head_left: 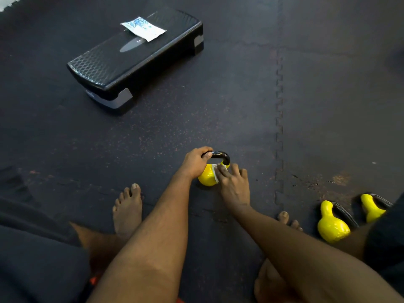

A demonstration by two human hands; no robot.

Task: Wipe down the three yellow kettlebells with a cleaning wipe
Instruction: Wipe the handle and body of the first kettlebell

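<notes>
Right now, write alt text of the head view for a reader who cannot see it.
A person's left hand holds the black handle of a yellow kettlebell on a floor mat while the right hand presses a white wipe against it. Two more yellow kettlebells lie at the right; a white packet rests on a step platform.

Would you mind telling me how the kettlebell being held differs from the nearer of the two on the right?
The held kettlebell stands upright, handle up; the nearer right kettlebell lies tipped on its side. The left hand grips the held kettlebell's handle and the right hand presses a wipe to its body; the nearer right kettlebell is untouched. Both have yellow bodies and black handles.
</notes>
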